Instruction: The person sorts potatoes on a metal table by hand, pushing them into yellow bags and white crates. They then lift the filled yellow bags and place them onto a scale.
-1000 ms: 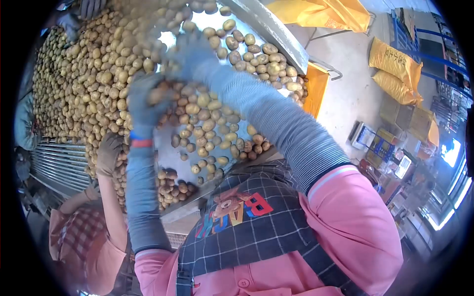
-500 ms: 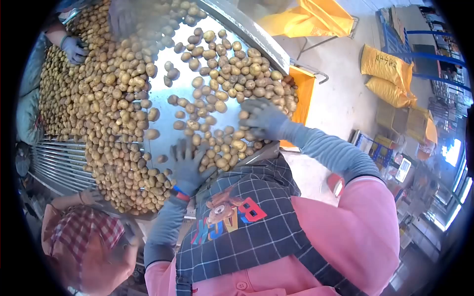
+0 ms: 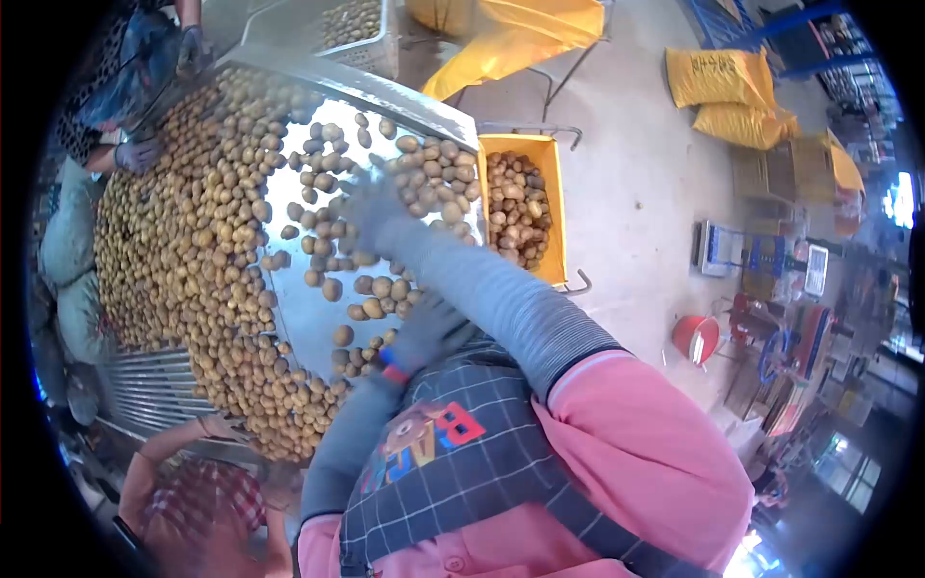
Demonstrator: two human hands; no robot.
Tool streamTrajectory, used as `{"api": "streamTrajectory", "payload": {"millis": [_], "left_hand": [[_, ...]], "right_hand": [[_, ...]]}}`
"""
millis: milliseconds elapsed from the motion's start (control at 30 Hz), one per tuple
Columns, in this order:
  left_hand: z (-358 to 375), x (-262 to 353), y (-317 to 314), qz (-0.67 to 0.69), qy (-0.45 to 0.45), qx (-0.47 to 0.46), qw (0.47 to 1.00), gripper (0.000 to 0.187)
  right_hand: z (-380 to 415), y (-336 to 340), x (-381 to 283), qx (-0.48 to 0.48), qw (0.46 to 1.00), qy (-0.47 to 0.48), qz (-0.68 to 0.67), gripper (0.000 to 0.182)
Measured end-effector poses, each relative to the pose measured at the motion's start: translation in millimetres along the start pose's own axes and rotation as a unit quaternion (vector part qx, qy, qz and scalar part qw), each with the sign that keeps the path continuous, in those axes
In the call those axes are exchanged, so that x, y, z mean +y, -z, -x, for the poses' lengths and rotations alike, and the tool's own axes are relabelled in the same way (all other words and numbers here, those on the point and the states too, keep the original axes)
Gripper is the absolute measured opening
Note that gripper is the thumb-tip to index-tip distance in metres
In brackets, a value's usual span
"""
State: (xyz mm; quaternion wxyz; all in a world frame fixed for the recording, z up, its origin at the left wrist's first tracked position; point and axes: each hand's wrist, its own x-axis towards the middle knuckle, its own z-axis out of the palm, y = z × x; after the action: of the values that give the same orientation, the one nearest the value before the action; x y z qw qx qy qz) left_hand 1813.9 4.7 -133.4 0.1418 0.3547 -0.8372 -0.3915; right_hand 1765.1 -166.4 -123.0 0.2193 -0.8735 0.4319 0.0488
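Observation:
Many potatoes cover the left of a metal sorting table, and smaller groups lie across its bare middle. My right hand reaches over the middle among potatoes, blurred by motion, so its fingers cannot be made out. Near the table's front edge, my left hand is spread beside several potatoes, palm down, with nothing seen in it. Both hands wear grey gloves. To the right of the table's end, a yellow-lined container holds more potatoes.
A co-worker's gloved hand is at the far left of the pile. Another person works at the lower left. A white crate stands beyond the table. Yellow sacks and a red bucket are on the right.
The view has shifted. My right hand has moved from the table's right end to its middle, and my left hand has moved right. The yellow-lined container now shows more fully.

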Motion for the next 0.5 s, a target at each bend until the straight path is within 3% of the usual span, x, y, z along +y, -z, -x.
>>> {"api": "streamTrajectory", "payload": {"millis": [33, 67, 100, 133, 167, 200, 267, 333, 367, 400, 500], "left_hand": [[31, -7, 8, -0.032, -0.048, 0.011, 0.998, 0.037], [64, -21, 10, -0.044, -0.085, 0.137, 0.986, 0.037], [99, -21, 17, -0.123, 0.027, 0.150, 0.981, 0.042], [119, -10, 33, -0.130, 0.101, 0.164, 0.973, 0.060], [169, -28, 20, -0.281, 0.209, 0.101, 0.931, 0.082], [185, -18, 21, -0.272, 0.309, 0.065, 0.909, 0.095], [195, -18, 11, -0.230, 0.347, 0.056, 0.907, 0.095], [168, -29, -16, -0.226, 0.268, 0.119, 0.929, 0.094], [141, -23, -16, -0.213, 0.268, 0.150, 0.927, 0.094], [118, -19, -16, -0.254, 0.314, 0.088, 0.911, 0.102], [61, -26, -21, -0.284, 0.269, 0.110, 0.914, 0.101]], "right_hand": [[19, -37, -6, 0.091, 0.995, 0.046, 0.018, 0.057], [47, -28, -10, -0.004, 0.998, 0.064, 0.009, 0.052], [63, -68, -4, 0.065, 0.991, 0.115, 0.031, 0.046], [85, -76, 3, 0.065, 0.987, 0.141, 0.030, 0.044], [108, -77, 14, 0.065, 0.983, 0.168, 0.030, 0.042], [128, -78, 26, 0.073, 0.982, 0.175, 0.012, 0.040], [163, -69, 49, 0.075, 0.984, 0.159, 0.007, 0.037], [190, -59, 74, 0.068, 0.994, 0.083, 0.002, 0.035], [199, -56, 94, 0.066, 0.997, 0.033, -0.014, 0.034], [207, -52, 115, 0.066, 0.997, 0.030, -0.014, 0.034], [225, -44, 180, 0.184, 0.969, -0.040, -0.162, 0.029]]}}
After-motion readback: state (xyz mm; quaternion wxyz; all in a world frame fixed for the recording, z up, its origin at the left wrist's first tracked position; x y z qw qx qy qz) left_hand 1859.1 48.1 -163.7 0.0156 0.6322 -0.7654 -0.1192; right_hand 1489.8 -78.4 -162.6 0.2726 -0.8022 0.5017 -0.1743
